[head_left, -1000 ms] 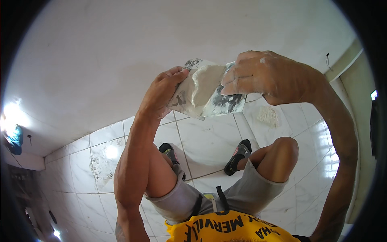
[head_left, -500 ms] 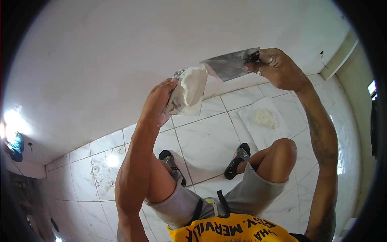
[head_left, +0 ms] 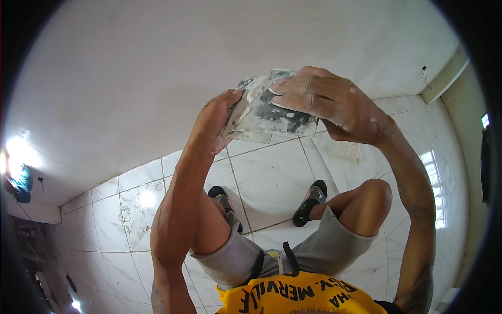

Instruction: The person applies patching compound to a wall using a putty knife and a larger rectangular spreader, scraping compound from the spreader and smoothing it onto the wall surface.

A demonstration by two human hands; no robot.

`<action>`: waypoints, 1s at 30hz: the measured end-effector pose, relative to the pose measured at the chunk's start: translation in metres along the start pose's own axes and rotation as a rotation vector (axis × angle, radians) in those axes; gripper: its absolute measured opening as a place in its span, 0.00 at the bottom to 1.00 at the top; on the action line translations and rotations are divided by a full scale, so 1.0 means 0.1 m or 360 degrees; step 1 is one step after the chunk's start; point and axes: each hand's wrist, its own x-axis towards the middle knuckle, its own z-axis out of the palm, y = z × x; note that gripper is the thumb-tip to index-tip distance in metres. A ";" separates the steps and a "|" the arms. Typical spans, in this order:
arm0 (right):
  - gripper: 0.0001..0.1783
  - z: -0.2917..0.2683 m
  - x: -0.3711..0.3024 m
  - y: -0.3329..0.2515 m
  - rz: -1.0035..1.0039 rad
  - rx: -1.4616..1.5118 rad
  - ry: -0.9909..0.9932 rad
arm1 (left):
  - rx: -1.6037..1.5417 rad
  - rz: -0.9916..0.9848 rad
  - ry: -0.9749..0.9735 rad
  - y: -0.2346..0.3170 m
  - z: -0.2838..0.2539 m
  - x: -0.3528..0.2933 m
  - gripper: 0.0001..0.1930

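My left hand (head_left: 213, 119) is closed on the edge of a flat, square-cornered scraper blade (head_left: 238, 116) smeared with white putty. A second scraper blade (head_left: 274, 116), dark metal caked with putty, lies across the first and overlaps it. My right hand (head_left: 340, 102) grips this second blade, its fingers stretched over the putty-covered face and its thumb hidden beneath. Both blades are held up in front of the wall, above the floor. White putty coats the fingers of my right hand.
A pale wall (head_left: 157, 63) rises ahead. On the marbled tile floor (head_left: 272, 172), a heap of white putty (head_left: 348, 152) sits partly behind my right forearm. My shoes (head_left: 309, 203) and bent knees are below my hands. A wire (head_left: 425, 76) sticks out of the wall at right.
My right hand has turned over and moved left, bringing its scraper across the left one. The left scraper has shifted slightly right, and its putty lump is now largely covered.
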 end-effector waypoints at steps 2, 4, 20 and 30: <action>0.39 0.08 -0.05 0.01 -0.0019 -0.0075 -0.0012 | -0.0021 -0.0010 0.0018 0.03 0.05 -0.05 0.14; 0.34 0.20 -0.12 -0.01 -0.0051 -0.0186 0.0097 | -0.0041 -0.0014 0.0033 0.08 0.09 -0.11 0.14; 0.12 -0.02 -0.72 -0.37 0.1420 0.0390 0.0369 | 0.0010 0.0610 0.0290 0.12 0.21 -0.23 0.17; 0.14 0.32 -0.49 -1.10 0.1654 0.2844 0.1851 | 0.0696 0.1676 0.0501 0.04 0.73 -0.70 0.15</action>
